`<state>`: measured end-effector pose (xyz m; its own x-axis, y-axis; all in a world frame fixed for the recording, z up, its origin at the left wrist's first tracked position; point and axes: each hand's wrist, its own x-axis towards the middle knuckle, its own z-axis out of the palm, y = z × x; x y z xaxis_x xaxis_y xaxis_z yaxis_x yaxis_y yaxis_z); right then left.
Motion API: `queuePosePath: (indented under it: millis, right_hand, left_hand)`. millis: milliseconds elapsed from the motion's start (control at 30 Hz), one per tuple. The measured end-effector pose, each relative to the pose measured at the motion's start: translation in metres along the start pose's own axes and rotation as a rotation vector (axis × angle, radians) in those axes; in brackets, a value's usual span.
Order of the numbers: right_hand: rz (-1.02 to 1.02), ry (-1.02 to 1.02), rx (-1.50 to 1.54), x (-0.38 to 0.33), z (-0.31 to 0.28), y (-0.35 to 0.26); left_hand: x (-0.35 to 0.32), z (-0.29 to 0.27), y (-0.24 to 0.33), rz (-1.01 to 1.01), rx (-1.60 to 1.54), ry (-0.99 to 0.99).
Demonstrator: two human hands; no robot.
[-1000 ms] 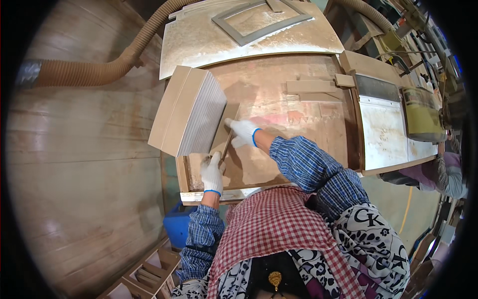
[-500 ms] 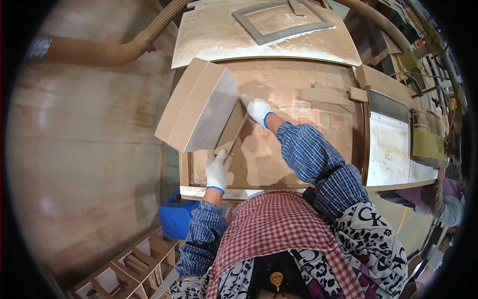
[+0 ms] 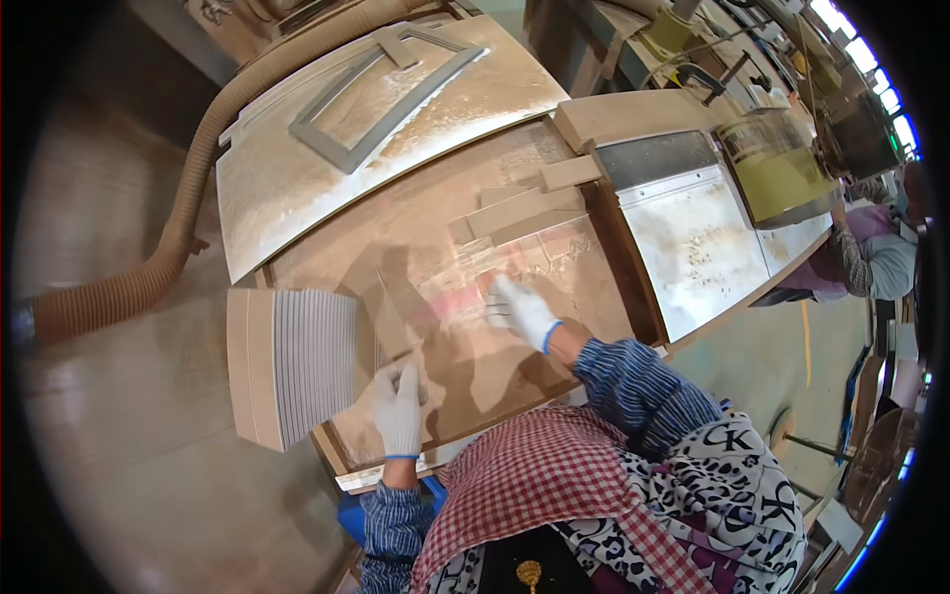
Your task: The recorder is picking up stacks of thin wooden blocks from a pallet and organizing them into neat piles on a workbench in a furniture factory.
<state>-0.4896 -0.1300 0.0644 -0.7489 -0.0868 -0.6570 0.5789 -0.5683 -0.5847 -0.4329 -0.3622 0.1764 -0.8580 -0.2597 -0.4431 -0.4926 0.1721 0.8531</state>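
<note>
My left hand (image 3: pixel 399 408), in a white knit glove with a blue cuff, pinches the near end of a thin brown board (image 3: pixel 393 315). This board leans at a slant just right of a tall stack of like boards (image 3: pixel 315 348), whose pale edges face right. My right hand (image 3: pixel 521 311), gloved the same way, is down at the middle of the worktable (image 3: pixel 475 371). Its bent fingers close on a small reddish piece (image 3: pixel 486 281), mostly hidden under them. A pink smear marks the tabletop beside that piece.
Several flat offcuts (image 3: pixel 529 210) lie at the table's far right. Behind, a grey frame (image 3: pixel 348 156) rests on a dusty white panel (image 3: pixel 495 104). A ribbed hose (image 3: pixel 188 188) curves along the left. A machine with a yellowish guard (image 3: pixel 777 168) stands right, a person (image 3: pixel 876 262) beyond.
My right hand has let go of the far end of the thin board and moved right to the reddish piece. My left hand stays at the near end. The whole view has turned.
</note>
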Motion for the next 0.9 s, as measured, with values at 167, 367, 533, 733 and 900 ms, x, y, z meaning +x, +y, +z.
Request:
queuePosePath:
  millis: [167, 367, 533, 733, 900]
  right_hand:
    - [-0.136, 0.141, -0.135, -0.03, -0.041, -0.03]
    - [-0.763, 0.127, -1.155, -0.009, 0.023, -0.038]
    - [-1.225, 0.089, -1.396, 0.054, 0.106, -0.056]
    - [-0.833, 0.215, -1.984, 0.097, 0.137, -0.043]
    - [-0.784, 0.11, -1.853, 0.056, 0.11, -0.015]
  left_hand:
    - [0.057, 0.01, -0.008, 0.101, 0.423, 0.077]
    - [0.04, 0.02, -0.013, 0.122, 0.65, 0.163]
    - [0.017, 0.011, -0.038, 0.146, 0.526, 0.091]
    - [0.076, 0.057, -0.026, 0.237, 0.724, 0.16]
    - [0.102, 0.08, -0.016, 0.132, 0.748, 0.18]
